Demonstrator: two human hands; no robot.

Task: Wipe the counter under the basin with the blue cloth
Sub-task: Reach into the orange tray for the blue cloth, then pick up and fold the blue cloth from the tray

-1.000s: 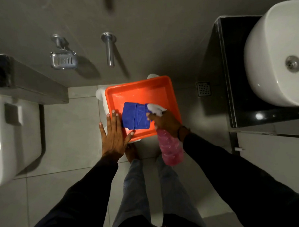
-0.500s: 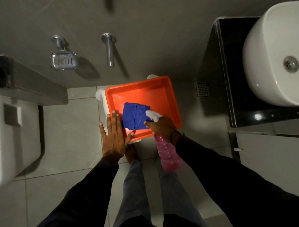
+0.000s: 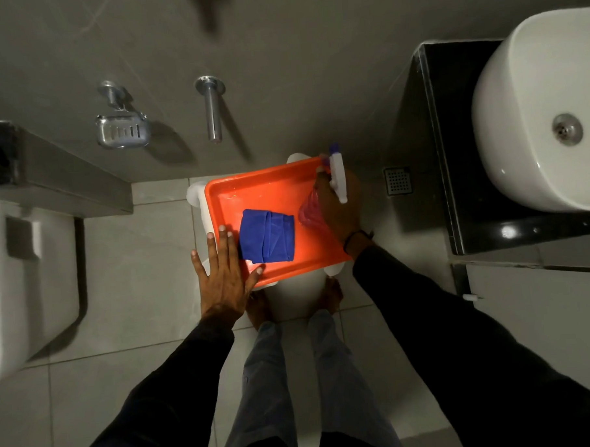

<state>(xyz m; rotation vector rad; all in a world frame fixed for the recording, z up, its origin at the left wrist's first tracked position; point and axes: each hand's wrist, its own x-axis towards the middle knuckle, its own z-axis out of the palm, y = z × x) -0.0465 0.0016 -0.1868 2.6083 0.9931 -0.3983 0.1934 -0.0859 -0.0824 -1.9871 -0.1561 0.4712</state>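
A folded blue cloth (image 3: 266, 235) lies in an orange tray (image 3: 272, 190) that rests on a white stool in front of my legs. My left hand (image 3: 223, 273) lies flat with fingers spread on the tray's near left corner, just left of the cloth. My right hand (image 3: 338, 204) grips a pink spray bottle (image 3: 309, 212) with a white trigger head, held upright over the tray's right side. The black counter (image 3: 453, 169) carries the white basin (image 3: 532, 118) at the right.
A toilet (image 3: 22, 275) stands at the left below a grey ledge. A metal soap dish (image 3: 122, 131) and a chrome spout (image 3: 212, 108) stick out of the wall. A floor drain (image 3: 398, 180) sits between tray and counter. My bare feet stand under the stool.
My right hand has carried the spray bottle from the tray's near edge by the cloth up and right, over the tray's far right corner. My left hand has stayed in place.
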